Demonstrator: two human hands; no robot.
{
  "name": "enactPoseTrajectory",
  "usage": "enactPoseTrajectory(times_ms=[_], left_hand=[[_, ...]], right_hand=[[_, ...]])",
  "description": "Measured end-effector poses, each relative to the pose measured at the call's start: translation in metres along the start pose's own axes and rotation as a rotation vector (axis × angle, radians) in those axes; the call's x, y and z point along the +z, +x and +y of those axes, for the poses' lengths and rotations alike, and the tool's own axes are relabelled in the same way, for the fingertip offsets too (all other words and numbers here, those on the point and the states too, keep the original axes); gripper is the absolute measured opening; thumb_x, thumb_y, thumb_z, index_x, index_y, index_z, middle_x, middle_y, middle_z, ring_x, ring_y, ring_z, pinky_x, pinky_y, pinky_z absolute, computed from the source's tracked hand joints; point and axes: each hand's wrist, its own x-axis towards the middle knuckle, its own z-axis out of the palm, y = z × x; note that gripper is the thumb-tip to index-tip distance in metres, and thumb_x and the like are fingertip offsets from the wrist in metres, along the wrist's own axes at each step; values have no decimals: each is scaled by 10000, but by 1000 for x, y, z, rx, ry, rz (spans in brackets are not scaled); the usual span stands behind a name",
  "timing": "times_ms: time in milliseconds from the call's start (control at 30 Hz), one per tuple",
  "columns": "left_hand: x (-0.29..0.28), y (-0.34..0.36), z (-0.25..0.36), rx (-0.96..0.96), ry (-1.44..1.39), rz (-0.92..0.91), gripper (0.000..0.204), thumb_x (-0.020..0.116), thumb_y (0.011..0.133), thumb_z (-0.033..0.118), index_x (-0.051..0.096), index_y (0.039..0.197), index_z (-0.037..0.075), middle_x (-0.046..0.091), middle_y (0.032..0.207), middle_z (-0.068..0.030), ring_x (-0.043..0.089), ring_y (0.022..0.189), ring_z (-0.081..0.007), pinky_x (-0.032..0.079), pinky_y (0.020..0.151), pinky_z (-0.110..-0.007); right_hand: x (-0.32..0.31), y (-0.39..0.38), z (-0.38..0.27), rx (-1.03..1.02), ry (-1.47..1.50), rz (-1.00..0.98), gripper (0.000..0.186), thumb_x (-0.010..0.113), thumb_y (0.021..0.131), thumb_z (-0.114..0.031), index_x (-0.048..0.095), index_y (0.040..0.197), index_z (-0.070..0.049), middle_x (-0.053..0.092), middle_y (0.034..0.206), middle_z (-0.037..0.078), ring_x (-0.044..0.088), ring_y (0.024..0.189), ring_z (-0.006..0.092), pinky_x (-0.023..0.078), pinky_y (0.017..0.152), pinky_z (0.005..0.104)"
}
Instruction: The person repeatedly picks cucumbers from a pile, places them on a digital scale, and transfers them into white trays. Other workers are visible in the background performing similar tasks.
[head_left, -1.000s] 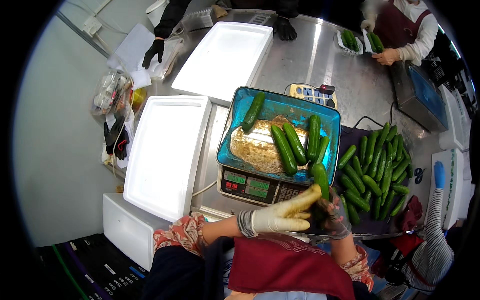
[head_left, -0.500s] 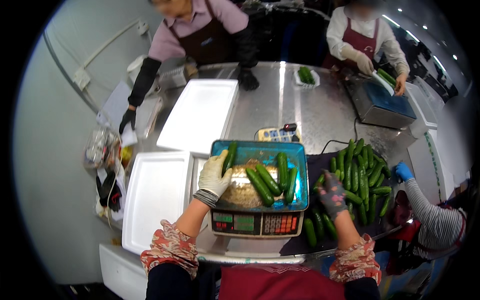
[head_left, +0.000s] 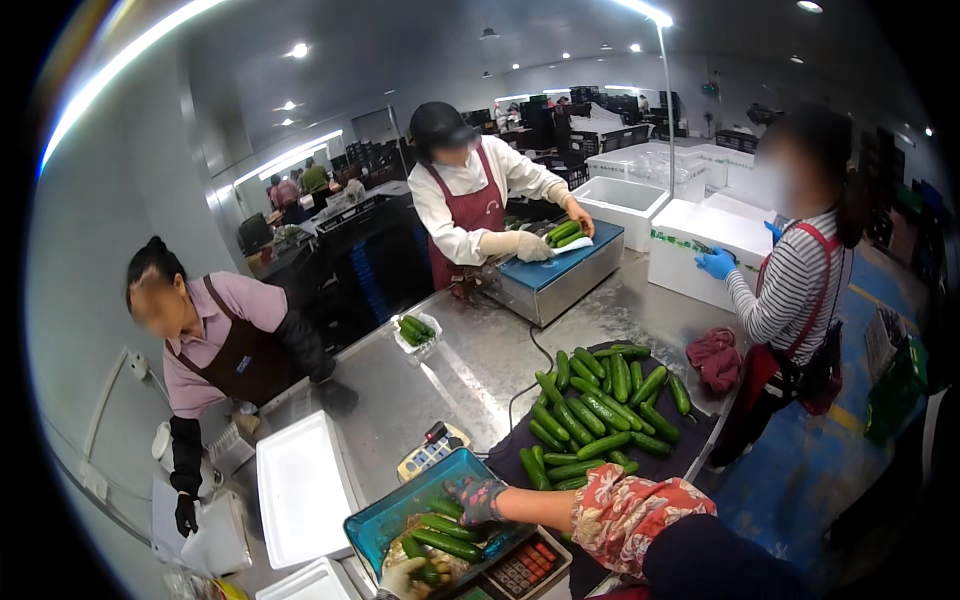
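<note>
My right hand [head_left: 478, 501], in a patterned grey glove, reaches over the blue scale tray [head_left: 365, 528] at the upper ends of the cucumbers [head_left: 448, 543] lying in it; its fingers are blurred. My left hand [head_left: 402, 574], in a pale glove and partly cut off, is at the tray's lower left, apparently closed on a cucumber [head_left: 414, 551]. The scale's keypad [head_left: 525, 565] shows below. Beside the tray lie a beige power strip [head_left: 425, 455] and a large pile of cucumbers [head_left: 606, 410] on dark cloth.
White foam trays [head_left: 300, 480] stand at left. Across the steel table [head_left: 400, 390], one co-worker [head_left: 225, 350] reaches to papers; another [head_left: 470, 200] holds packed cucumbers at a second scale [head_left: 560, 268]. A co-worker in stripes [head_left: 800, 280] touches a foam box [head_left: 700, 250] at right.
The view has tilted up to show the room. My right hand moved from the cucumber pile to the tray. The striped co-worker's blue glove is now at the foam box.
</note>
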Motion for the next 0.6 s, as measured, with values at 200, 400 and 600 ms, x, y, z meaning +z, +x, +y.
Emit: enactPoseTrajectory(times_ms=[200, 400, 600], left_hand=[[71, -34, -14, 269, 167, 143, 299, 587, 841, 114, 513, 1130, 131, 584, 1011, -75, 574, 894, -251, 495, 689, -407], [85, -30, -13, 419, 300, 94, 171, 618, 847, 62, 595, 1000, 135, 620, 885, -25, 604, 727, -187, 512, 552, -312], [123, -48, -4, 333, -56, 225, 191, 610, 849, 47, 585, 1007, 151, 611, 876, -37, 595, 685, -175, 518, 545, -309]], right_hand=[[31, 12, -28, 63, 327, -76, 862, 678, 677, -454, 314, 1370, -94, 539, 1195, 209, 539, 1104, 333, 447, 891, 417], [64, 31, -12, -73, 641, -10, 715, 670, 724, -452, 423, 1298, -103, 575, 1146, 177, 553, 1073, 291, 433, 897, 384], [63, -3, -24, -299, 1191, 43, 751, 699, 754, -384, 360, 1338, -52, 520, 1223, 143, 499, 1133, 218, 394, 950, 326]])
